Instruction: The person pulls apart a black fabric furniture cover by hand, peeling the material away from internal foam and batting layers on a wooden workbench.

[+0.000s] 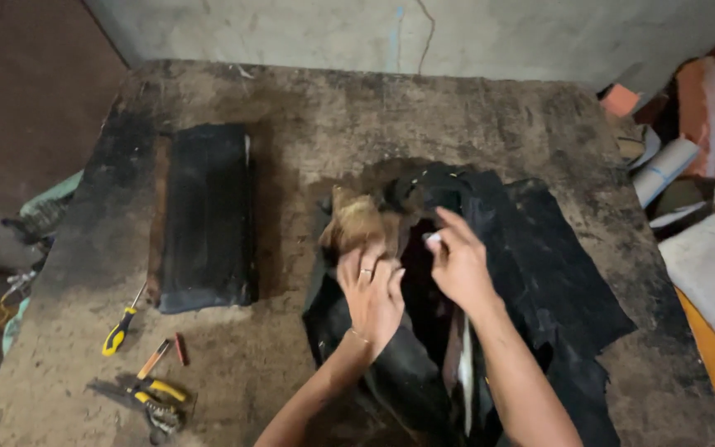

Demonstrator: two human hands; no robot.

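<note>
A pile of black leather pieces (pixel 539 273) lies on the worn brown worktable (pixel 333 124), with a tan, rough underside of one piece (pixel 357 223) turned up. My left hand (pixel 371 294) presses flat on the leather just below that tan part, fingers spread, a ring on one finger. My right hand (pixel 457 261) pinches a small white thing (pixel 432 238) at its fingertips, above a dark fold of the leather. What the white thing is, I cannot tell.
A black rectangular pad (pixel 206 215) lies at the table's left. Near the front left corner are a yellow-handled screwdriver (pixel 120 331), yellow-handled pliers (pixel 155 393) and a small red stick (pixel 179 349). Foam blocks and rolled material (pixel 688 124) crowd the right side beyond the table.
</note>
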